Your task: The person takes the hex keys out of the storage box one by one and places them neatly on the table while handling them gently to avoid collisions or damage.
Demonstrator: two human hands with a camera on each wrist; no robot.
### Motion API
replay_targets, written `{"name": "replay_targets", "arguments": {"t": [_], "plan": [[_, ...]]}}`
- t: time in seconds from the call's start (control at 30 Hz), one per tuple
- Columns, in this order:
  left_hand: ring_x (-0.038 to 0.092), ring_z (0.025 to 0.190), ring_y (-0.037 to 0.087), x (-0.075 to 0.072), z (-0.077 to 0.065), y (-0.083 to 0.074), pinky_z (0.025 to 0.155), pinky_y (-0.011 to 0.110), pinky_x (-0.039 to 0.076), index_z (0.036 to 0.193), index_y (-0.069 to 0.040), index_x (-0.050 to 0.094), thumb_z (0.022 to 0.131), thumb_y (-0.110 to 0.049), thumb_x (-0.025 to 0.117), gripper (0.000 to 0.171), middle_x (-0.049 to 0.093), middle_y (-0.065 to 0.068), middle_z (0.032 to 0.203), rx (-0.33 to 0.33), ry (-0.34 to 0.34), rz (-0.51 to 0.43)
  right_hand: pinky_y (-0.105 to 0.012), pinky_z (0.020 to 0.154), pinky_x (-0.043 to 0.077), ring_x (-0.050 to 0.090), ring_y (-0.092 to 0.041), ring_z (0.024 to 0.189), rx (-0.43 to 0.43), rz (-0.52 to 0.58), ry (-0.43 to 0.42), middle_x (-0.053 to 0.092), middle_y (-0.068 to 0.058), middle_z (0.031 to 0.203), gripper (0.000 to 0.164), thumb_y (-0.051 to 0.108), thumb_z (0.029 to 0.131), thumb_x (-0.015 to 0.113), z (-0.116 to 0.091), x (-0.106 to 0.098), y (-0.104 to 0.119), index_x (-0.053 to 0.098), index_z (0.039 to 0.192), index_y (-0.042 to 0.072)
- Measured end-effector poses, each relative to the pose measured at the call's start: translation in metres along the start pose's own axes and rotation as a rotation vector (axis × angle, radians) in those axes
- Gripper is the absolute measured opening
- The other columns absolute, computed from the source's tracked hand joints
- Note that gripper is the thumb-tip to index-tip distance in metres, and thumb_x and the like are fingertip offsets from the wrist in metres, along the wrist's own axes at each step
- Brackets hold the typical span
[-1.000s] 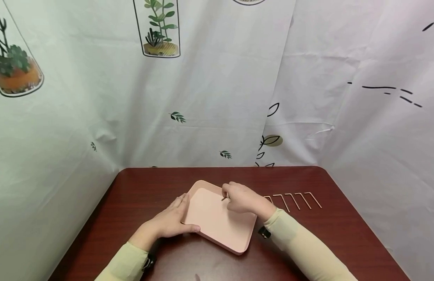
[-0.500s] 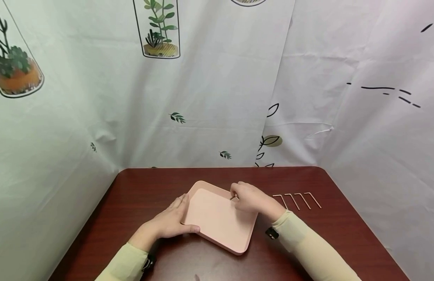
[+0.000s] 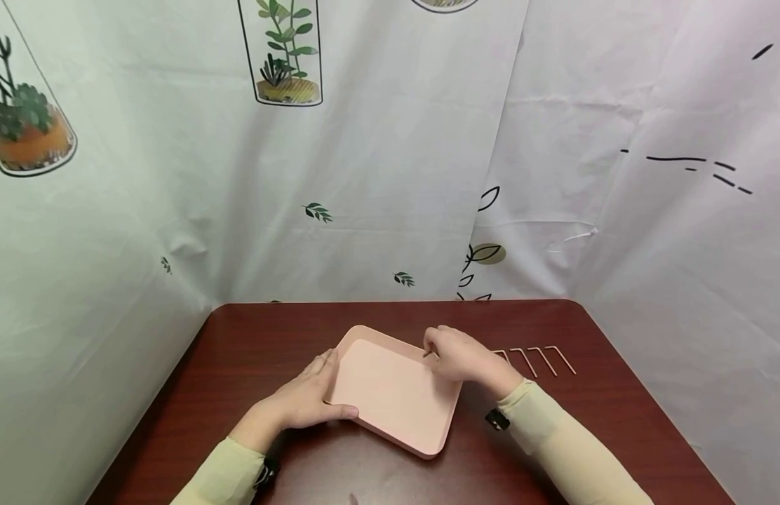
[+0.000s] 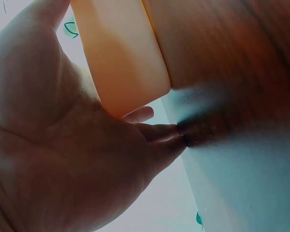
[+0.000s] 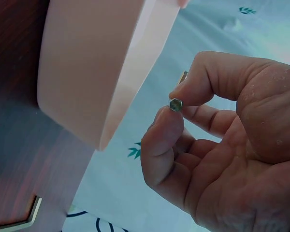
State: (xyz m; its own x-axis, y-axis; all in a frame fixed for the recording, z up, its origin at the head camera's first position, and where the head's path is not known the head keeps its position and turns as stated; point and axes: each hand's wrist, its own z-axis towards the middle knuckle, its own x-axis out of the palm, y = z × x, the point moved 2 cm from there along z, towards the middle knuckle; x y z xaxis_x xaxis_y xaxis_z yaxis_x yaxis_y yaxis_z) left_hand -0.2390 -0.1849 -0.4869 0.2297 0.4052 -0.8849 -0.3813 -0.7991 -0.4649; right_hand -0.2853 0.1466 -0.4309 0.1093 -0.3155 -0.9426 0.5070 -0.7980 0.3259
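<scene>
A shallow pink tray (image 3: 390, 396) sits turned at an angle on the table. My left hand (image 3: 309, 394) rests against its left corner, fingers straight along the outer side and thumb at the near rim. The left wrist view shows the palm beside the tray wall (image 4: 123, 53). Above the tray's right part, my right hand (image 3: 462, 356) pinches an L-shaped hex key (image 3: 427, 354) between thumb and forefinger. Its six-sided end (image 5: 175, 104) points at the right wrist camera; most of its length is hidden.
Several L-shaped hex keys (image 3: 543, 361) lie in a row on the dark red table (image 3: 276, 337), right of the tray; the forearm partly covers the leftmost. One key (image 5: 19, 222) shows low in the right wrist view. Patterned cloth (image 3: 365, 154) hangs behind the table.
My right hand has moved to the right over the tray with the hex key, covering more of the row's left end. The left hand and tray have stayed in place.
</scene>
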Motion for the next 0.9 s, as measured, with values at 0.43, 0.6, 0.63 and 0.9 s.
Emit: {"name": "replay_targets", "arguments": {"t": [0.43, 0.6, 0.63, 0.9], "plan": [[0.021, 0.167, 0.048, 0.001, 0.0, -0.001, 0.13, 0.063, 0.029, 0.172, 0.011, 0.017, 0.089, -0.078, 0.079, 0.137, 0.021, 0.035, 0.178, -0.005, 0.008, 0.002, -0.036, 0.07, 0.047, 0.05, -0.015, 0.078, -0.014, -0.012, -0.039, 0.054, 0.002, 0.085, 0.023, 0.009, 0.095, 0.084, -0.009, -0.002, -0.012, 0.062, 0.091, 0.014], [0.02, 0.168, 0.048, 0.001, 0.0, 0.0, 0.13, 0.062, 0.029, 0.173, 0.011, 0.016, 0.089, -0.078, 0.078, 0.137, 0.021, 0.035, 0.178, -0.006, 0.005, 0.005, -0.036, 0.069, 0.046, 0.05, -0.016, 0.077, 0.005, -0.008, -0.029, 0.053, 0.002, 0.083, 0.024, 0.009, 0.092, 0.085, -0.012, -0.003, -0.018, 0.062, 0.091, 0.015], [0.02, 0.168, 0.048, 0.001, 0.0, 0.0, 0.13, 0.062, 0.029, 0.173, 0.011, 0.016, 0.089, -0.079, 0.078, 0.138, 0.021, 0.035, 0.178, -0.005, 0.005, 0.005, -0.036, 0.069, 0.046, 0.05, -0.016, 0.077, 0.01, -0.009, -0.027, 0.053, 0.002, 0.083, 0.024, 0.008, 0.091, 0.085, -0.013, -0.004, -0.019, 0.062, 0.091, 0.015], [0.021, 0.167, 0.05, 0.0, 0.0, -0.001, 0.129, 0.064, 0.03, 0.172, 0.012, 0.017, 0.089, -0.077, 0.079, 0.137, 0.021, 0.036, 0.178, -0.003, 0.004, 0.005, -0.036, 0.07, 0.046, 0.051, -0.017, 0.078, 0.073, -0.001, 0.007, 0.054, 0.0, 0.087, 0.027, -0.002, 0.082, 0.079, -0.016, -0.008, -0.031, 0.063, 0.097, 0.015]]}}
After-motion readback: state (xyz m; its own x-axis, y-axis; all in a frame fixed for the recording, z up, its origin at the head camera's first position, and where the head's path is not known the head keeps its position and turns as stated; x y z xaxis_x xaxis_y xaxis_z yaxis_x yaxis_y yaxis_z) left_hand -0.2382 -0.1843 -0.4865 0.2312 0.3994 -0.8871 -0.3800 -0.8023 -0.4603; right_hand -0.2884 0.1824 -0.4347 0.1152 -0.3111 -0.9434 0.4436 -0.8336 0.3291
